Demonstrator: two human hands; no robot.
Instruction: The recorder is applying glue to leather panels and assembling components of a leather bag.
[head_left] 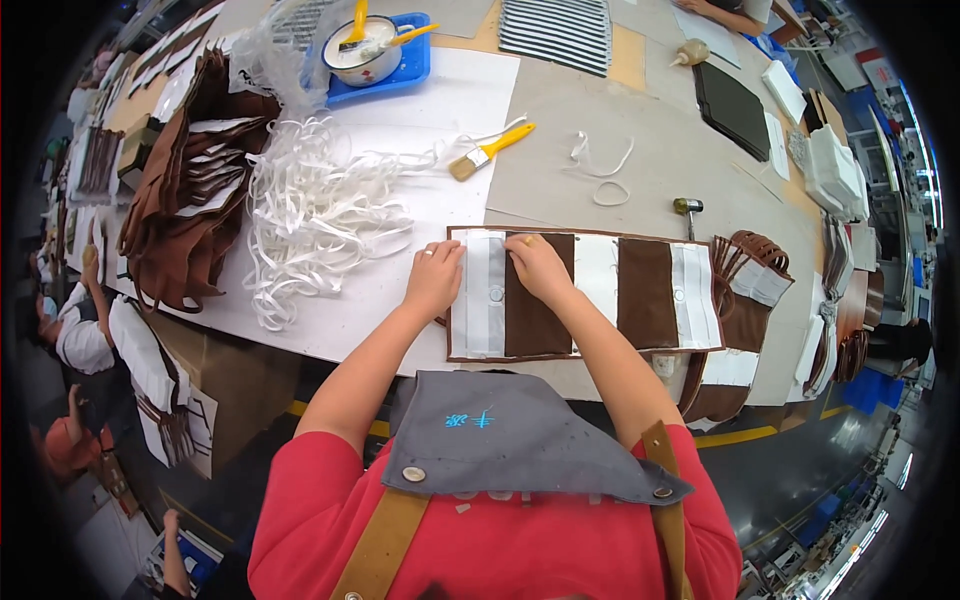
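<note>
In front of me lies a flat brown-and-white bag panel [540,320], edged in brown, with pale strips and round snaps across it. My left hand [435,280] is at its upper left edge, fingers bent and closed on the border. Beside it, my right hand [538,266] is closed too, its fingertips pressed together at the top of the left pale strip [485,325]. Whatever may be between those fingertips is too small to make out. A small hammer [688,207] lies just beyond the panel's upper right.
White ribbons [310,220] are heaped left of the panel, beside brown leather pieces [185,190]. Farther off are a yellow-handled brush [492,150], a blue tray [412,78] under a white bowl [362,68], striped cloth [555,35] and a black flat case [730,112]. More brown pieces [745,320] lie right.
</note>
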